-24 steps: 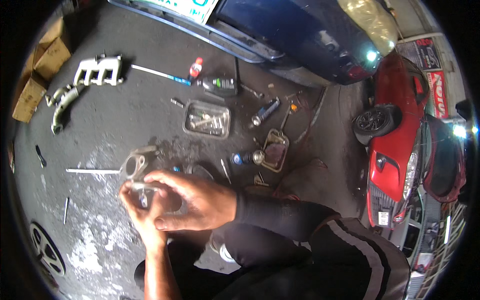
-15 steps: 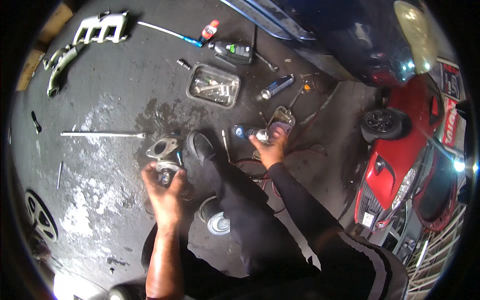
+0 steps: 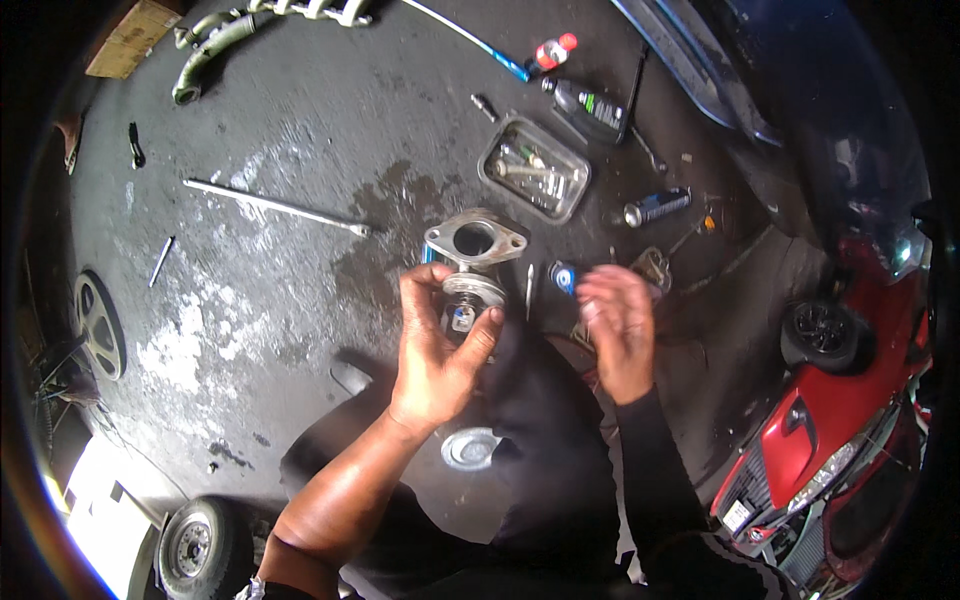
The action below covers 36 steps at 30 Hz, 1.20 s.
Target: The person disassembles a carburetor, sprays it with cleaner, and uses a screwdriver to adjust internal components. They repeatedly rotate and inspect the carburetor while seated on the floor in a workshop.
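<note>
My left hand (image 3: 435,350) grips a metal valve (image 3: 478,291) with a flat two-hole flange, a round opening and a spring below, thumb and fingers closed around its lower body. Its flange faces up in front of my legs. To the right, my right hand (image 3: 622,335) is raised with its fingers stretched out and slightly blurred; nothing shows in it. Beside its fingertips lies a blue-and-white item (image 3: 563,277), partly covered by the hand. Behind the hand lies a metal part (image 3: 655,268), mostly hidden. A slim metal tool (image 3: 530,290) lies between both hands.
A metal tray (image 3: 582,185) with loose parts lies ahead, near a dark bottle (image 3: 590,112), a red-capped bottle (image 3: 553,52) and a spray can (image 3: 657,207). A long bar (image 3: 275,207) lies left. A dark-blue car (image 3: 800,90) and a red car (image 3: 800,430) stand right.
The view has shifted, so floor items sit differently. My left hand has lifted the valve farther forward. My right hand has drawn back from the items on the floor, its fingers now pointing up.
</note>
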Available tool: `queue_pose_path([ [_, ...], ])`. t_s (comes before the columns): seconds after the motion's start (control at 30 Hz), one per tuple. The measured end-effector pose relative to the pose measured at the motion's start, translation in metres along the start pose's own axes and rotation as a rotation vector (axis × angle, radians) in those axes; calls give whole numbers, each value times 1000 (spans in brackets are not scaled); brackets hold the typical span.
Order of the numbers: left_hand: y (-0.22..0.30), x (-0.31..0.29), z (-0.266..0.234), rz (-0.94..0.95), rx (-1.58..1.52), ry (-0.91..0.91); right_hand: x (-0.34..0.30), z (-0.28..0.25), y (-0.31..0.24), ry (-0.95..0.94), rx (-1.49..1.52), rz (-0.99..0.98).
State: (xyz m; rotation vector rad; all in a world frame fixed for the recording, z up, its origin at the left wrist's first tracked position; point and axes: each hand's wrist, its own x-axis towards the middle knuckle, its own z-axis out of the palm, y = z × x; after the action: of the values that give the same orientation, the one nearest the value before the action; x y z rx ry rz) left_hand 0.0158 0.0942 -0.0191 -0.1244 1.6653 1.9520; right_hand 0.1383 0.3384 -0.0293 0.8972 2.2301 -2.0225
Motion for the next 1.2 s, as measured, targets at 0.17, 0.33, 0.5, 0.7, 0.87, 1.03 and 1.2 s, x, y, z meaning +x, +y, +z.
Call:
queue_pose_path([
  [0.17,8,25,-18,191,-105,-145,52,87,-86,-497,102,-144],
  [0.33,23,11,-74,304,22,-120,72,127,-84,-713,145,-257],
  [0.5,59,-79,-92,482,183,19,20,142,-114,-968,122,-435],
  [0.7,46,-200,-102,517,565,266,-62,149,-128,-1228,-51,-384],
  [0.87,15,-260,-117,502,810,353,-93,174,-100,-1342,-161,-369],
  [1.03,0,-277,-121,608,889,375,-105,180,-84,-1351,-232,-423],
  [1.2,-7,-275,-134,493,831,277,-98,187,-73,-1322,-162,-385],
])
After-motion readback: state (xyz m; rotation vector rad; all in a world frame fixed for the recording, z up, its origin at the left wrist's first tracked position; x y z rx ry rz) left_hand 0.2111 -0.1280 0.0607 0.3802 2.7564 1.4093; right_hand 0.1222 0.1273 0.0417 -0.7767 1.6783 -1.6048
